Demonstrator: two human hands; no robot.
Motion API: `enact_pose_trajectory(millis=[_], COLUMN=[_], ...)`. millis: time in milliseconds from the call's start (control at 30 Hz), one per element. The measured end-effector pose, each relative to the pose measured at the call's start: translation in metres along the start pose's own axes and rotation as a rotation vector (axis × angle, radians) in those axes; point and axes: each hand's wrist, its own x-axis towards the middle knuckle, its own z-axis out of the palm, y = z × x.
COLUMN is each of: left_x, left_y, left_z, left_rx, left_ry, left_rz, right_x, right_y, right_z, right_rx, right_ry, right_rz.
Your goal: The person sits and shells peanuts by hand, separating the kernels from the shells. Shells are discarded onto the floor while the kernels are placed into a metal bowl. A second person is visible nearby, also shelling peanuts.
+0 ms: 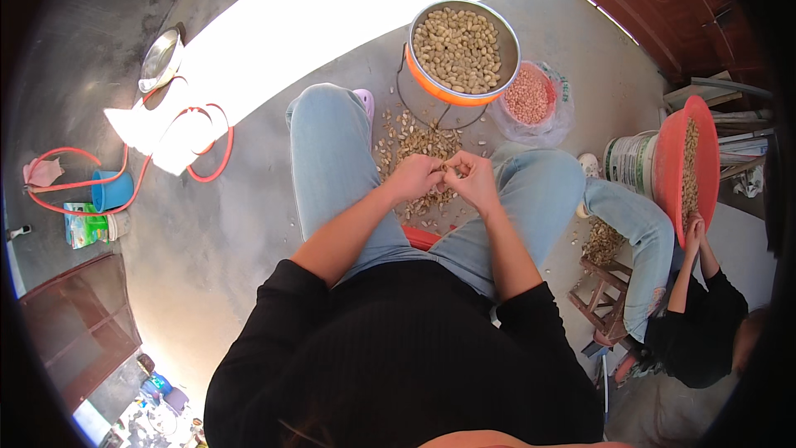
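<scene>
Between my knees, my left hand (415,178) and my right hand (472,179) meet at the fingertips, pinching what looks like a peanut (445,168), mostly hidden by the fingers. Broken peanut shells (429,140) lie heaped on the floor below and beyond them. Past my hands stands an orange pot with a metal rim (463,98), holding unshelled peanuts (457,50). Beside it on the right, shelled pink peanuts (528,96) fill a container lined with a clear plastic bag (563,121).
At right another person (696,317) sits with both hands at a red basin (706,174) of peanuts, near a white bucket (628,162) and a wooden stool (600,298). At left lie a red hose (230,155), a blue bucket (115,191) and a metal bowl (161,59).
</scene>
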Motion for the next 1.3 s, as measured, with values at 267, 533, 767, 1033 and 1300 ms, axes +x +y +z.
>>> enact_pose_trajectory(millis=[267, 533, 767, 1033, 1300], left_x=[-0.004, -0.002, 0.002, 0.0, 0.0], left_y=[0.022, 0.026, 0.019, 0.024, 0.021], left_z=[-0.005, -0.006, 0.0, -0.001, 0.0], left_rx=[-0.261, -0.233, -0.148, -0.172, 0.04], left_ry=[0.036, 0.069, 0.171, 0.236, 0.275], left_rz=[-0.089, -0.098, -0.024, -0.073, -0.022], right_x=[-0.001, 0.004, 0.008, 0.009, 0.011], right_y=[0.0, 0.015, 0.02, 0.026, 0.02], right_z=[0.007, 0.018, 0.023, 0.028, 0.025], right_rx=[0.383, 0.749, 0.906, 0.871, 1.19], right_ry=[0.016, -0.035, -0.038, -0.059, -0.07], right_rz=[0.087, 0.284, 0.359, 0.369, 0.51])
